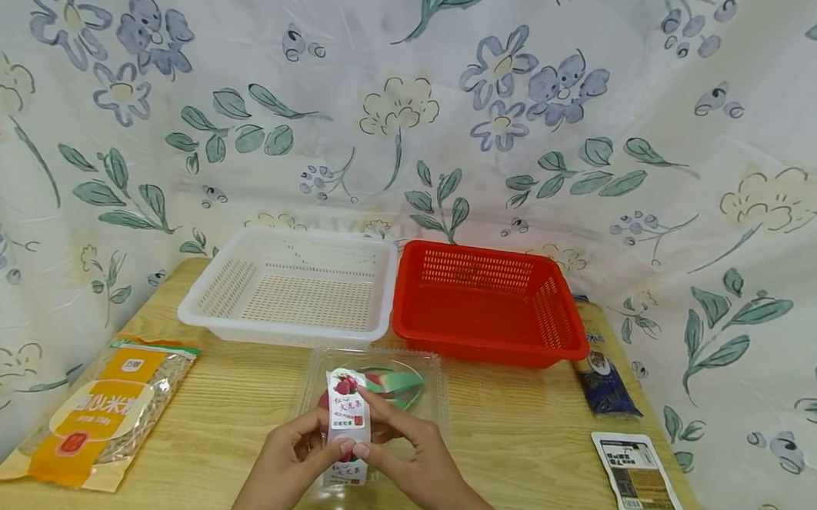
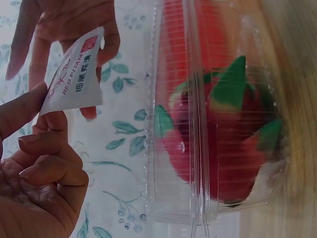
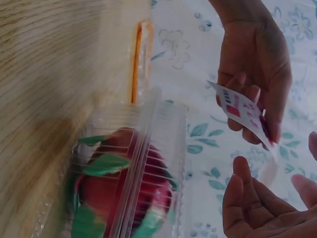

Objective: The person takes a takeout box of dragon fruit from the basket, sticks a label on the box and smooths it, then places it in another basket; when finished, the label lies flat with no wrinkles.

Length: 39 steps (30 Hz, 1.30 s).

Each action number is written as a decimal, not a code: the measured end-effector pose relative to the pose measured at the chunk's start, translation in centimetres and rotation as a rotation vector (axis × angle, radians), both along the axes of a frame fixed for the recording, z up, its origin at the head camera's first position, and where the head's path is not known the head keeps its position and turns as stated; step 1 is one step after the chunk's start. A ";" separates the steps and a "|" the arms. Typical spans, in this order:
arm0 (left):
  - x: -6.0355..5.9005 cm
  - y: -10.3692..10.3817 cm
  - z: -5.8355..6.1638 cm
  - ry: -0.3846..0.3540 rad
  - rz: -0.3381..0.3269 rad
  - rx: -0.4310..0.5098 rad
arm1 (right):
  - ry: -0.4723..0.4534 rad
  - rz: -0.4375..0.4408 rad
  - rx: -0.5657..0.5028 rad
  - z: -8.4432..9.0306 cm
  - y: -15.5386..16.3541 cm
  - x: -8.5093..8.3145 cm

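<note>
A strip of white dragon fruit stickers point(image 1: 348, 420), printed with red fruit, stands upright between the two hands. My left hand point(image 1: 294, 455) pinches it, thumb in front at mid-strip and fingers behind. Beside that thumb, my right hand point(image 1: 420, 457) has its thumb tip at the strip's right edge. The right index finger reaches up to the upper sticker, and the right fingers look loosely spread in the left wrist view. Behind the strip stands a clear plastic clamshell box point(image 1: 435, 410), which holds a red dragon fruit point(image 2: 233, 168) with green tips.
At the back stand a white basket point(image 1: 283, 329) and a red basket point(image 1: 490, 350), side by side. A yellow-and-clear packet of grain point(image 1: 98, 416) lies at the left. On the right are a dark blue packet point(image 1: 606, 385) and a flat white-edged packet point(image 1: 639, 479).
</note>
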<state>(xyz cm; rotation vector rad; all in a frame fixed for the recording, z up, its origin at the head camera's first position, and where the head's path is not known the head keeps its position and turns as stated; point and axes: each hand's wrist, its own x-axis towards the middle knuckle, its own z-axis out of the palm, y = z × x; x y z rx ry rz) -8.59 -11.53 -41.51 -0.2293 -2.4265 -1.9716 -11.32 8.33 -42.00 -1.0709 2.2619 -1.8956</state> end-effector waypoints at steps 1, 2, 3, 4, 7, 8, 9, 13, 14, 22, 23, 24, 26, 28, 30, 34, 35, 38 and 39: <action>0.1 0.1 0.0 0.007 0.005 0.008 | -0.009 -0.002 -0.003 0.0 -0.2 0.0; 0.2 0.1 0.1 0.019 0.014 0.008 | -0.016 -0.004 -0.007 0.0 -0.3 0.1; 0.2 0.2 0.1 0.029 0.019 0.008 | -0.020 -0.004 -0.010 0.0 -0.4 0.1; 0.3 0.2 0.1 0.034 0.026 0.008 | -0.026 -0.006 -0.013 0.0 -0.5 0.1; 0.4 0.2 0.1 0.041 0.025 0.012 | -0.032 -0.008 -0.018 -0.1 -0.7 0.2; 0.4 0.2 0.1 0.051 0.018 0.011 | -0.033 -0.009 -0.019 -0.1 -0.7 0.2; 0.5 0.2 0.0 0.061 0.011 0.009 | -0.033 -0.009 -0.020 -0.2 -0.8 0.2; 0.5 0.3 -0.1 0.099 -0.006 -0.002 | -0.041 0.001 -0.025 -0.2 -0.8 0.2; 0.5 0.3 -0.1 0.102 -0.009 -0.003 | -0.043 0.003 -0.026 -0.3 -0.9 0.2; 0.4 0.3 -0.6 0.153 -0.043 0.014 | 0.082 0.022 -0.040 -0.8 -0.8 -0.2; 0.4 0.4 -0.6 0.156 -0.046 0.016 | 0.088 0.022 -0.038 -0.9 -0.8 -0.2; 0.4 0.4 -0.6 0.162 -0.048 0.015 | 0.093 0.023 -0.036 -1.0 -0.8 -0.2; 0.5 0.4 -0.7 0.170 -0.047 0.015 | 0.103 0.022 -0.032 -1.1 -0.8 -0.2; 0.5 0.4 -0.8 0.182 -0.045 0.007 | 0.119 0.019 -0.023 -1.1 -0.9 -0.2; 0.4 0.3 -0.9 0.218 -0.042 -0.004 | 0.140 0.016 -0.012 -1.2 -0.9 -0.2; 0.2 0.3 -1.2 0.377 -0.062 -0.026 | 0.179 0.018 0.010 -1.5 -0.9 -0.1; 0.1 0.2 -1.3 0.419 -0.067 -0.030 | 0.186 0.020 0.014 -1.5 -0.9 -0.1; 0.0 0.2 -1.6 0.502 -0.075 -0.040 | 0.182 0.033 0.009 -1.7 -1.0 0.0; 0.0 0.1 -1.6 0.515 -0.076 -0.042 | 0.173 0.038 0.002 -1.8 -1.0 0.1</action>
